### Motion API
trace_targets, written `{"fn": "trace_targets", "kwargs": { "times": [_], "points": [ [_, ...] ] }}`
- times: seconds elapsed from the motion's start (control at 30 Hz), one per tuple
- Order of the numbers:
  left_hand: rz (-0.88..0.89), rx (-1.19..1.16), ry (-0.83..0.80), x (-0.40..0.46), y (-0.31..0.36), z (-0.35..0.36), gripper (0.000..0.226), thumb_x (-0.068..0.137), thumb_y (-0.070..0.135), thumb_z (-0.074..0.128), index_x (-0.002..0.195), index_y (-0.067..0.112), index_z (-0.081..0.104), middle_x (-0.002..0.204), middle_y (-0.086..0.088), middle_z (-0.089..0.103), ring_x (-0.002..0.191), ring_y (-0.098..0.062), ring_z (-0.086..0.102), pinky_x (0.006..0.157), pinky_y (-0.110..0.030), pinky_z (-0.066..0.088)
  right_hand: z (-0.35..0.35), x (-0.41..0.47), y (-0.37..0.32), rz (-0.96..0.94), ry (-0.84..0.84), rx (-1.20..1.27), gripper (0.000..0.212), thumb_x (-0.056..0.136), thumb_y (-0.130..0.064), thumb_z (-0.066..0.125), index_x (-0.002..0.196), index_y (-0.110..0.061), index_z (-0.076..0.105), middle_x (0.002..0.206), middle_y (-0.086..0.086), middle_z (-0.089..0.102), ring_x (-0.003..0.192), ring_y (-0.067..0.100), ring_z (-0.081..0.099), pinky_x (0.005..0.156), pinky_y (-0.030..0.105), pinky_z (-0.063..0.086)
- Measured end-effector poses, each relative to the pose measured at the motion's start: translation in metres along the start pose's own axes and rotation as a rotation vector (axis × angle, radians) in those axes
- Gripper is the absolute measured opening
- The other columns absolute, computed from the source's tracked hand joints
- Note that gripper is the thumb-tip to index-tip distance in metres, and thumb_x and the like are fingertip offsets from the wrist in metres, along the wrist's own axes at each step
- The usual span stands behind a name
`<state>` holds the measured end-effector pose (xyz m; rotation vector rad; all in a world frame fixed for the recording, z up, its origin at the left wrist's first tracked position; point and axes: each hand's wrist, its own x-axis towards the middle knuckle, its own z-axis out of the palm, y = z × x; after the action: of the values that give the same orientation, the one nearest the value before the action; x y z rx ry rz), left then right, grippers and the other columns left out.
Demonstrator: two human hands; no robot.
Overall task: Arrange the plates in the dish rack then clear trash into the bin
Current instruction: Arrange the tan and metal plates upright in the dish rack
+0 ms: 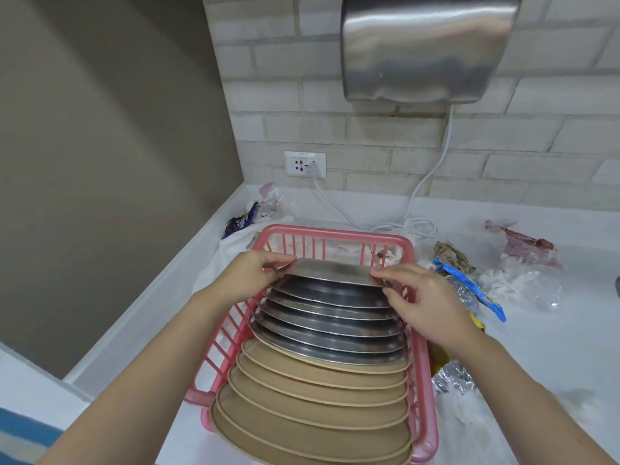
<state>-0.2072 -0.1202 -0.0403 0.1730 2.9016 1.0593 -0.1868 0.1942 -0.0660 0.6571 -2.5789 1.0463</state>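
Steel plate (335,270): held on edge at far end of plate row, above pink dish rack (425,391). Left hand (250,275) pinches left rim, right hand (424,297) pinches right rim; fingers (385,274) clamped on metal both sides.
Row behind it: steel plates (330,325), then tan plates (312,407), all leaning.
Advice: lower evenly, match row's tilt, seat base before release; thin rim likely slippery.
Counter (536,347): blue wrapper (476,290), foil, clear plastic still lying right of rack; purple wrapper (240,224) far left. Bin not in view.
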Motion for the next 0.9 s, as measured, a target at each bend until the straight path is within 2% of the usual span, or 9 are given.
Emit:
{"fn": "trace_targets", "kwargs": {
  "times": [0.13, 0.27, 0.4, 0.47, 0.53, 0.63, 0.77, 0.9],
  "points": [
    [0.003, -0.046, -0.016, -0.003, -0.002, 0.001, 0.036, 0.096, 0.011, 0.06, 0.128, 0.028, 0.066, 0.126, 0.011, 0.065, 0.117, -0.002, 0.057, 0.102, -0.017, 0.041, 0.0, -0.006, -0.004, 0.017, -0.025, 0.011, 0.042, 0.086, -0.009, 0.065, 0.119, -0.034, 0.068, 0.114, -0.019, 0.064, 0.107, -0.004, 0.057, 0.094, 0.005, 0.036],
    [-0.071, -0.075, -0.018, -0.002, -0.007, 0.004, 0.052, 0.095, -0.008, 0.042, 0.126, 0.027, 0.067, 0.131, 0.008, 0.062, 0.126, -0.009, 0.054, 0.111, -0.026, 0.038, -0.003, -0.008, -0.006, 0.06, -0.079, 0.049, 0.044, 0.086, -0.002, 0.058, 0.119, -0.029, 0.069, 0.116, -0.017, 0.064, 0.11, -0.008, 0.054, 0.094, 0.0, 0.031],
    [-0.152, -0.16, 0.025, -0.007, -0.008, 0.006, 0.034, 0.103, 0.017, 0.044, 0.124, 0.029, 0.067, 0.135, 0.007, 0.06, 0.126, -0.013, 0.053, 0.109, -0.026, 0.035, -0.002, -0.01, -0.01, 0.106, -0.04, 0.102, 0.039, 0.089, 0.0, 0.055, 0.114, -0.025, 0.071, 0.114, -0.013, 0.065, 0.106, -0.016, 0.051, 0.088, -0.001, 0.032],
    [-0.157, -0.154, 0.005, -0.01, -0.006, 0.009, 0.033, 0.104, 0.03, 0.042, 0.128, 0.027, 0.065, 0.137, 0.006, 0.058, 0.124, -0.013, 0.051, 0.103, -0.023, 0.034, 0.002, -0.013, -0.012, 0.133, 0.02, 0.124, 0.034, 0.091, -0.001, 0.054, 0.112, -0.022, 0.073, 0.111, -0.012, 0.065, 0.102, -0.021, 0.049, 0.086, -0.004, 0.03],
    [-0.153, -0.16, -0.021, -0.012, -0.005, 0.011, 0.037, 0.103, 0.04, 0.041, 0.127, 0.027, 0.066, 0.135, 0.005, 0.06, 0.119, -0.013, 0.053, 0.097, -0.023, 0.034, 0.009, -0.016, -0.013, 0.155, 0.068, 0.119, 0.031, 0.094, -0.005, 0.054, 0.112, -0.021, 0.073, 0.111, -0.011, 0.065, 0.101, -0.015, 0.052, 0.087, -0.004, 0.03],
    [-0.162, -0.182, -0.033, -0.014, -0.007, 0.012, 0.04, 0.103, 0.045, 0.038, 0.131, 0.028, 0.062, 0.138, 0.005, 0.057, 0.125, -0.015, 0.051, 0.102, -0.025, 0.034, 0.016, -0.018, -0.013, 0.154, 0.12, 0.102, 0.031, 0.094, -0.005, 0.053, 0.112, -0.021, 0.072, 0.11, -0.011, 0.065, 0.1, -0.005, 0.055, 0.09, 0.0, 0.033],
    [-0.155, -0.194, -0.004, -0.016, -0.009, 0.009, 0.042, 0.103, 0.044, 0.038, 0.139, 0.03, 0.054, 0.144, 0.006, 0.052, 0.135, -0.017, 0.045, 0.114, -0.034, 0.032, 0.017, -0.022, -0.016, 0.155, 0.125, 0.144, 0.041, 0.089, 0.004, 0.049, 0.113, -0.022, 0.07, 0.113, -0.013, 0.062, 0.107, -0.011, 0.052, 0.094, 0.003, 0.033],
    [-0.134, -0.211, -0.02, -0.019, -0.007, 0.008, 0.035, 0.103, 0.037, 0.044, 0.134, 0.031, 0.058, 0.138, 0.01, 0.056, 0.128, -0.013, 0.049, 0.107, -0.028, 0.035, 0.017, -0.024, -0.015, 0.154, 0.142, 0.152, 0.04, 0.086, 0.004, 0.056, 0.11, -0.023, 0.072, 0.112, -0.014, 0.064, 0.111, -0.008, 0.051, 0.097, 0.005, 0.033]
  ]
}}
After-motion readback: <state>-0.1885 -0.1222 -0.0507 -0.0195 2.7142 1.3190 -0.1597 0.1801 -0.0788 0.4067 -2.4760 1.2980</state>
